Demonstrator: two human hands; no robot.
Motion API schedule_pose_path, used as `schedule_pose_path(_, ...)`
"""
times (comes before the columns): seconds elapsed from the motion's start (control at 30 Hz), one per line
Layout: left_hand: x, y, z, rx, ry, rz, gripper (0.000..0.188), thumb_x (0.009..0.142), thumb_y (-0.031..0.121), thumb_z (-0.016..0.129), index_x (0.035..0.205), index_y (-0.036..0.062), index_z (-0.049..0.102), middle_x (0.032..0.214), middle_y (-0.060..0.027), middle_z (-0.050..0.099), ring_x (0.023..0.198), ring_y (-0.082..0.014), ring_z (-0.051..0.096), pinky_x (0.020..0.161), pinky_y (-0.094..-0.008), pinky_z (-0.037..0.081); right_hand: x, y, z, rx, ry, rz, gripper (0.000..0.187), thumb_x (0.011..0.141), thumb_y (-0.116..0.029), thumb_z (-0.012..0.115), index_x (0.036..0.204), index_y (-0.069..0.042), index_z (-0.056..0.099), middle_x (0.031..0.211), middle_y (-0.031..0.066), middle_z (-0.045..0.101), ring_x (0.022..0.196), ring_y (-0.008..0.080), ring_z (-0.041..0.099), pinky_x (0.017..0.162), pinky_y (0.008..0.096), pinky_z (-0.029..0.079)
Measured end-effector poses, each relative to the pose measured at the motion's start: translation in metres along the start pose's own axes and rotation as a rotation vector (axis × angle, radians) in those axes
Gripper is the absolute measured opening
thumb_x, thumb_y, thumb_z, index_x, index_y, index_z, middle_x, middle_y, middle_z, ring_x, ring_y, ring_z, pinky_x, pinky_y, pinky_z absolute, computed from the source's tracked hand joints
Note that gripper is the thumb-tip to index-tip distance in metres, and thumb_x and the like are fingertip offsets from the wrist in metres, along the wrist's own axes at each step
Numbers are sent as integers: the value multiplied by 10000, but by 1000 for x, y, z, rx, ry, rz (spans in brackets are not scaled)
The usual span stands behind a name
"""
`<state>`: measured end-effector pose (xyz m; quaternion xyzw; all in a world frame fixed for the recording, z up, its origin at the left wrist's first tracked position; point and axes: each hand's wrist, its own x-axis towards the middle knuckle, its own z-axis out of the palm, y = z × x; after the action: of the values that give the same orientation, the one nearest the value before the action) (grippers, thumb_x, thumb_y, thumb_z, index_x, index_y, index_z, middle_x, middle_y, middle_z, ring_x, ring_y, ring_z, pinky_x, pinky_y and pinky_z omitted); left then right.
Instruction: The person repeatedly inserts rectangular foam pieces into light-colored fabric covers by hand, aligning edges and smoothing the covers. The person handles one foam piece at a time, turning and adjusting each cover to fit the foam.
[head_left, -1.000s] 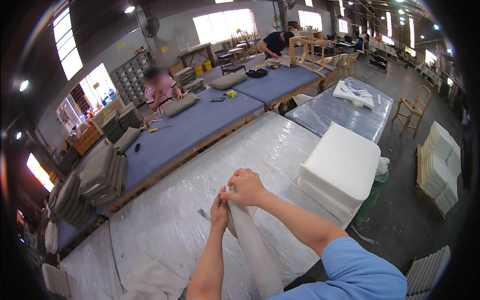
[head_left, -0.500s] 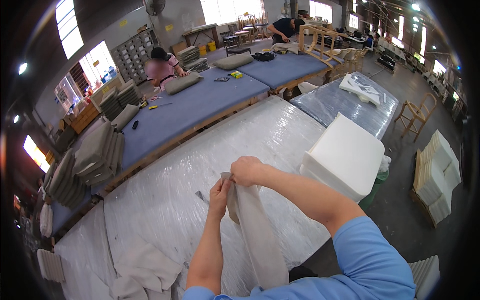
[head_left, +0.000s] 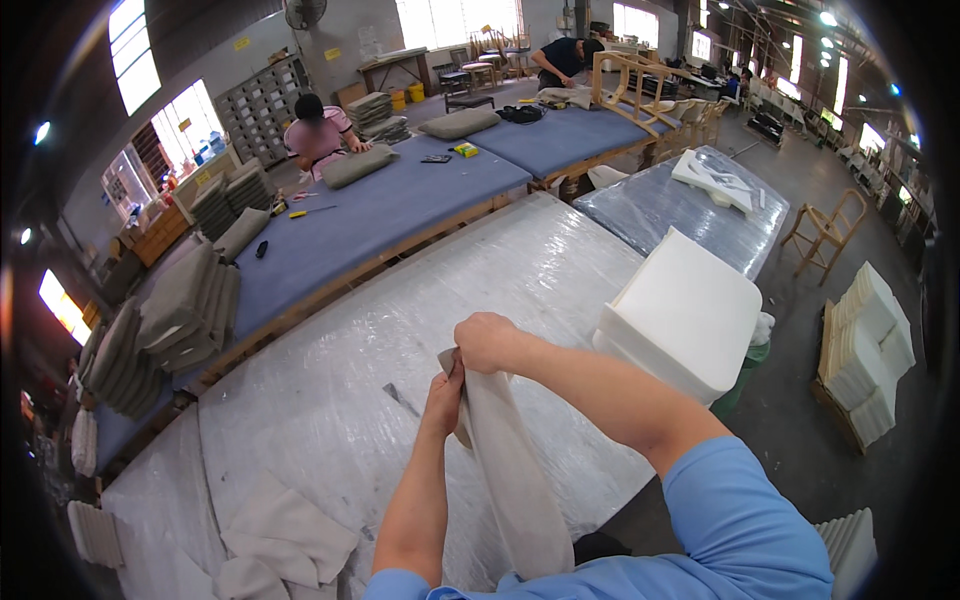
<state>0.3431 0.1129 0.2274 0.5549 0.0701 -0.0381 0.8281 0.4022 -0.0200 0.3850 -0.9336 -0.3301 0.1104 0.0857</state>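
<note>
A long piece of light grey-beige fabric (head_left: 510, 470) hangs from my two hands down toward my body, over the near edge of the plastic-wrapped table (head_left: 330, 340). My left hand (head_left: 444, 398) is closed on its upper edge. Just above and to the right, my right hand (head_left: 488, 342) is bent over the same end in a fist, its fingertips hidden. The two hands almost touch. A small dark grey strip (head_left: 402, 398) lies on the plastic left of them. More loose pieces of the same fabric (head_left: 285, 530) rest at the table's near left.
White foam pads (head_left: 690, 310) are stacked at the table's right end. Beyond runs a blue table (head_left: 400, 200) with grey cushions (head_left: 185, 305) stacked at its left; two people work behind it. A wooden chair frame (head_left: 825, 235) stands on the floor at right, near piled foam (head_left: 865, 355).
Both hands stay at the fabric's upper end; the right fist has turned slightly and closed in on the left hand. The whole view has shifted a little.
</note>
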Motion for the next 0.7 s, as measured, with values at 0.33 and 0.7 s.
schedule_pose_path(0.33,2,6,36,59,197,-64,542,1061,511,576,1076,-11,720,962,-57,720,804,-138,647,716,-312,530,5,13,18,178,118,202,282,898,-216,646,944,30,777,975,255,752,950,392,738,857,464,591)
schedule_pose_path(0.7,5,10,16,93,197,-124,483,1041,439,595,1097,-27,708,962,-112,733,822,-204,718,698,-367,581,29,40,36,734,-122,294,445,956,-426,644,988,-2,775,971,175,747,837,258,731,631,398,569)
